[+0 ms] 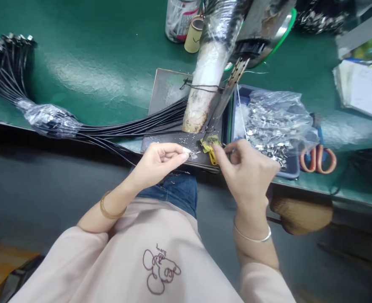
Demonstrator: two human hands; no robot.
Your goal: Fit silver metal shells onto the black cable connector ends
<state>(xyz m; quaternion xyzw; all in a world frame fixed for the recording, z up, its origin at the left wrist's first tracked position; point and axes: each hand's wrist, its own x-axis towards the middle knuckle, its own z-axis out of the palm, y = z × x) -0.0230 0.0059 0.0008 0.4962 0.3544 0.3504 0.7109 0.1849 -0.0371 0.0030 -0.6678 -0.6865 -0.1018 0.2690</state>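
My left hand is closed in a pinch, with a small metal piece at its fingertips above the front of a dark board. Opposite it, my right hand is closed too, thumb and finger together. A thin solder wire runs down from above into that hand. Close to the right fingertips is a yellow holder with a dirty yellow pad on top. Just over the pad ends a soldering iron, its perforated metal sleeve slanting down beside a white tube.
A blue tray holds many metal shells, partly bagged. Orange-handled scissors lie right of it. Black cables, bundled in clear wrap, stretch left along the table edge. A jar and a cardboard tube stand behind.
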